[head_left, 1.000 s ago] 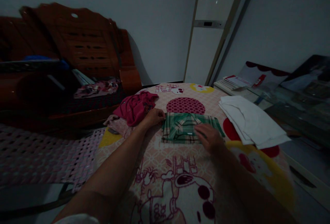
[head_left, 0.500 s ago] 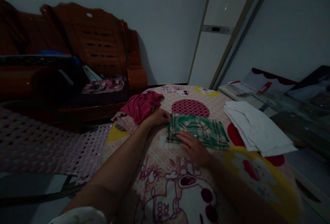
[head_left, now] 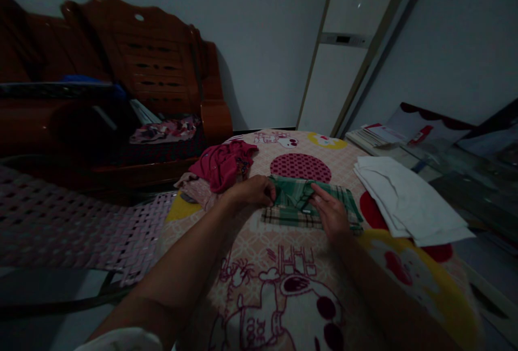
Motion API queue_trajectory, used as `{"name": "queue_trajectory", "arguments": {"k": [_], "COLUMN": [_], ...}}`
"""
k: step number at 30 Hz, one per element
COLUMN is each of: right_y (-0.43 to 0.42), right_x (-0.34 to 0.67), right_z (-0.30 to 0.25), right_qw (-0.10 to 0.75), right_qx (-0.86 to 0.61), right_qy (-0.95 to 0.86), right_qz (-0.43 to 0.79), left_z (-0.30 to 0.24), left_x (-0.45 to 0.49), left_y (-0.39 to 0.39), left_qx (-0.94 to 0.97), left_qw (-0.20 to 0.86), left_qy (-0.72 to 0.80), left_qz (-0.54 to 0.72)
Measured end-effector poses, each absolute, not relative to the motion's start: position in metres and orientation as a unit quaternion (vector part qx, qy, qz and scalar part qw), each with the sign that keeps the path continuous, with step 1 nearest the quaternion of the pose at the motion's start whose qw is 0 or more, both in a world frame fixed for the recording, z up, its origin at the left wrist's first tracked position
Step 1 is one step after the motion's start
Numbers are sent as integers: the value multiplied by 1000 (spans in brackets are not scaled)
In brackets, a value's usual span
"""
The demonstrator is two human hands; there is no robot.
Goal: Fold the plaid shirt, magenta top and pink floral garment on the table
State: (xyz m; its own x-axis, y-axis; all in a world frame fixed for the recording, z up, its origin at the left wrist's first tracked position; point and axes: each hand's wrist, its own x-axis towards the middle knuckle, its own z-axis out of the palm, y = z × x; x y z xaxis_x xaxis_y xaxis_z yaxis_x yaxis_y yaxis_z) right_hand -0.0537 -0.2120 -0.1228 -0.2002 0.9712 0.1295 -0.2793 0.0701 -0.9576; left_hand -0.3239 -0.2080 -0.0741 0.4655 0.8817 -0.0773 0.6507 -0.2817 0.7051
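A folded green plaid shirt [head_left: 343, 202] lies on a pink cartoon-print blanket [head_left: 283, 281]. My left hand [head_left: 253, 190] pinches the shirt's left edge near the collar, fingers closed on the cloth. My right hand [head_left: 332, 213] rests on the shirt's middle, fingers pinching a fold by the collar. A crumpled magenta garment [head_left: 222, 163] sits just left of my left hand, on top of a pale pink one [head_left: 194, 189].
A folded white cloth stack [head_left: 408, 200] lies to the right of the shirt. A dark wooden bench [head_left: 121, 81] with clutter stands at the left. Papers [head_left: 372, 134] and a glass surface [head_left: 465, 173] are at the far right. A woven pink mat [head_left: 73, 221] covers the left.
My right hand has moved from the shirt's near edge up to its collar area. My left hand shifted slightly right onto the shirt and both now pinch the cloth.
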Motion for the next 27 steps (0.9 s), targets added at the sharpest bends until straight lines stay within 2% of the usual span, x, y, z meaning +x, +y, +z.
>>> {"name": "queue_trajectory", "arguments": {"k": [5, 8, 18, 24, 27], "right_y": [-211, -210, -214, -215, -216], "right_x": [-53, -52, -52, -54, -55], "right_z": [-117, -115, -110, -109, -107], "right_qw": [533, 534, 526, 529, 526], "right_qx": [-346, -341, -337, -339, -339], "right_qy": [-469, -463, -467, -458, -459], "right_qz": [614, 619, 627, 628, 631], "left_z": [-69, -66, -63, -65, -63], "left_x": [-310, -301, -294, -293, -295], "left_y": [-212, -215, -220, -222, -221], "left_qx": [829, 836, 836, 847, 836], "left_qw": [214, 175, 181, 253, 279], "left_qy": [501, 505, 493, 450, 447], "left_qz": [128, 122, 158, 125, 155]}}
